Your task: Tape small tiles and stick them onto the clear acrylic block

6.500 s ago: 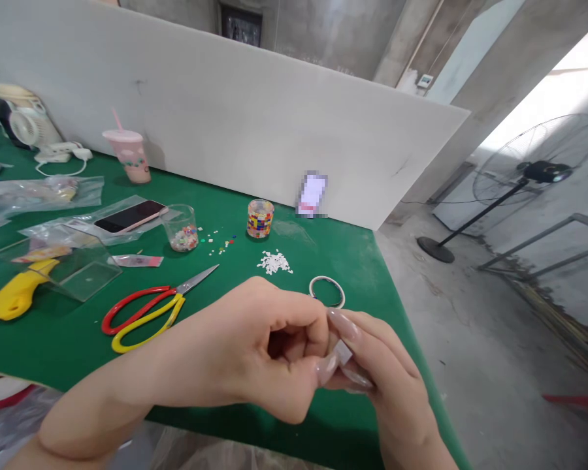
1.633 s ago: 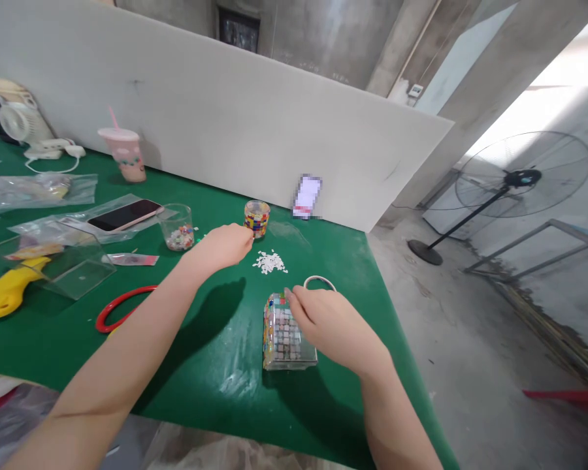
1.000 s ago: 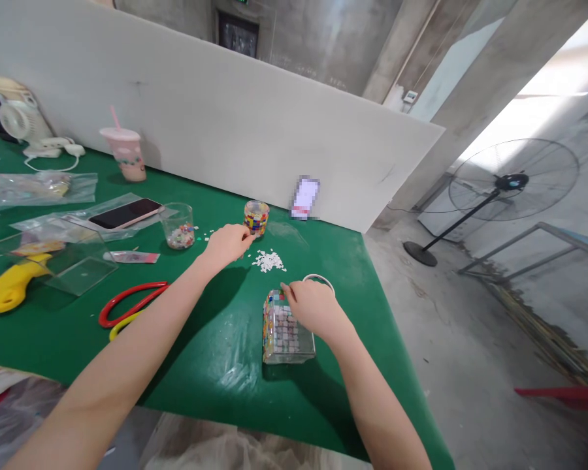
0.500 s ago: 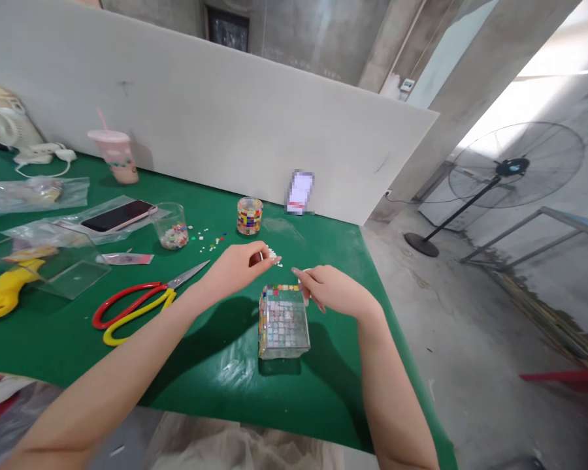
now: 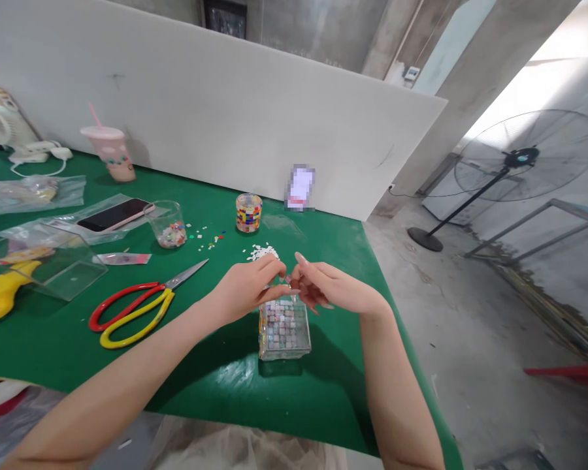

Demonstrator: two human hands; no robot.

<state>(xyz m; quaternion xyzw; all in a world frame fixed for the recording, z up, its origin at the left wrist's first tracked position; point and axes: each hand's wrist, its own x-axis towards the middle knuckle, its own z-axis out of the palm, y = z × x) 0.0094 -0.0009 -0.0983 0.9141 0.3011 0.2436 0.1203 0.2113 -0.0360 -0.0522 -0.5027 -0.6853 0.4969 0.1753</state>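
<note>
My left hand point(image 5: 252, 286) is bent over the far edge of a clear plastic box point(image 5: 287, 333), its thumb and fingers drawn together. Opposite it, my right hand point(image 5: 330, 287) has its fingers curled and its thumb raised. The fingertips of both hands nearly meet above the box, around something small and pinkish-white that I cannot make out. Small square mosaic tiles cover part of the box, pale on the far or lower face and coloured along the left side. Just beyond my left hand lies a pile of white tiles point(image 5: 263, 251).
Red-and-yellow scissors point(image 5: 164, 288) lie left of my forearm. Behind stand a mosaic-covered cup point(image 5: 249, 214), a clear cup of tiles point(image 5: 171, 234) and a lit phone point(image 5: 300, 188) against the white board. A pink drink cup point(image 5: 112, 153) and a small tube point(image 5: 122, 259) are further left.
My left hand has come back from the white tile pile towards the box and my right hand. The fingertips of both hands are now close together.
</note>
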